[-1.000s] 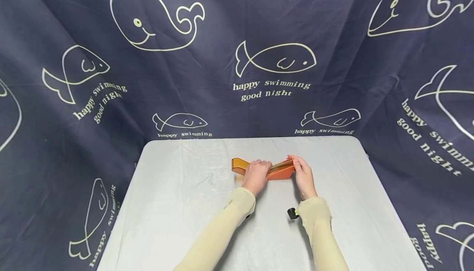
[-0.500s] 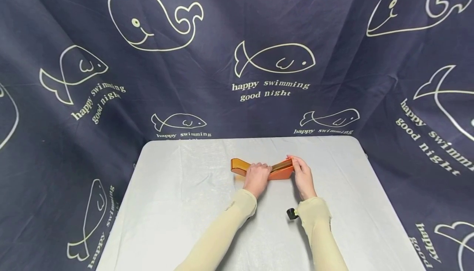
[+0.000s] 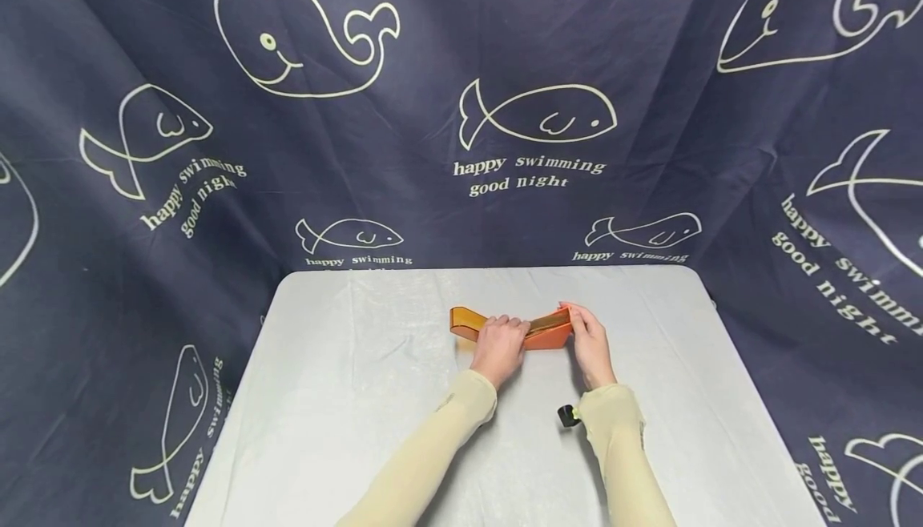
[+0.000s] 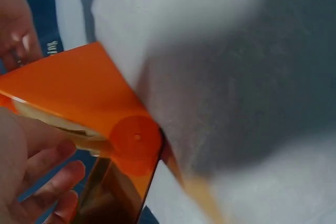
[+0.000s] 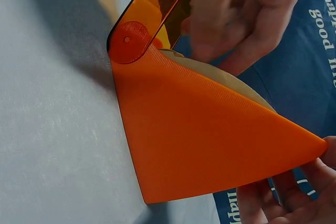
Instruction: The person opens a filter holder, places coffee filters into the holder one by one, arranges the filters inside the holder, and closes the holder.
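Observation:
An orange wedge-shaped plastic case (image 5: 205, 140) stands spread at its round hinge (image 4: 136, 137) on the table. Its translucent amber lid (image 3: 465, 322) points left. A thin tan piece (image 5: 236, 85) with a curved edge shows in the case's mouth; its kind is unclear. My left hand (image 3: 499, 348) is over the hinge end, its fingers bent and spread at the tan piece's edge; whether they pinch it is hidden by blur and the hand itself. My right hand (image 3: 593, 347) holds the case's right end, gripping its pointed corner, as the right wrist view shows.
The white table (image 3: 346, 399) has rounded far corners. Behind and beside it hangs a navy curtain (image 3: 433, 38) printed with whales, fish and words. A small black device (image 3: 568, 416) is at the right sleeve cuff. The left arm casts a shadow on the tabletop.
Almost still: both hands stay at the case. The left hand has shifted very slightly right between the oldest frame and now, and the case keeps its place.

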